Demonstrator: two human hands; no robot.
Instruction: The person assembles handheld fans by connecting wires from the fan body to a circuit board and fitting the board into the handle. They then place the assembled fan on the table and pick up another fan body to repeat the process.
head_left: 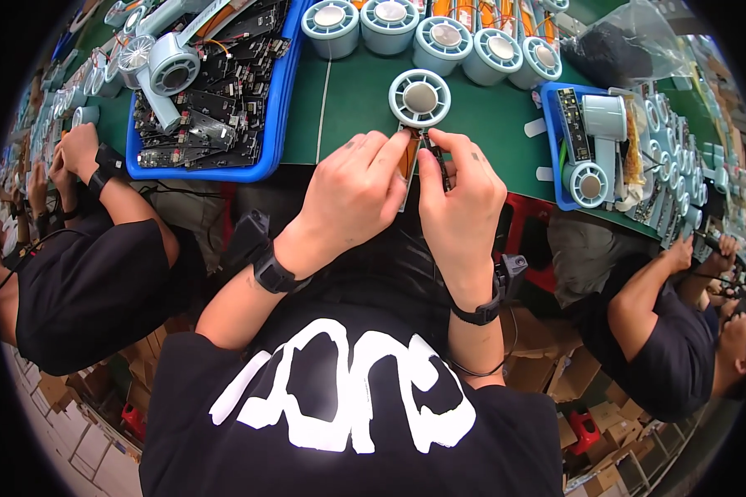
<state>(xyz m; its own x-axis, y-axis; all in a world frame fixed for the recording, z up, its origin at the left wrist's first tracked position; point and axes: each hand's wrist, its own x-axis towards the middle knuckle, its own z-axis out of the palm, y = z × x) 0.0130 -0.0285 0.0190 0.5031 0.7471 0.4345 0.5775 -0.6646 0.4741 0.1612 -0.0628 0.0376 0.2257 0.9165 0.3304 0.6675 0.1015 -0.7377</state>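
A light-blue handheld fan with a round silver-centred head lies at the table's near edge, its handle toward me. The handle is uncovered, and a strip of orange battery shows between my hands. My left hand is closed on the left side of the handle, fingertips just below the head. On the other side my right hand pinches a narrow black circuit board between thumb and fingers, close against the handle. Fine wires at the fingertips are too small to make out.
A blue tray full of black circuit boards, with fan bodies on top, stands left. Several fans line the back. At right are a small blue bin and a plastic bag. Co-workers sit on both sides.
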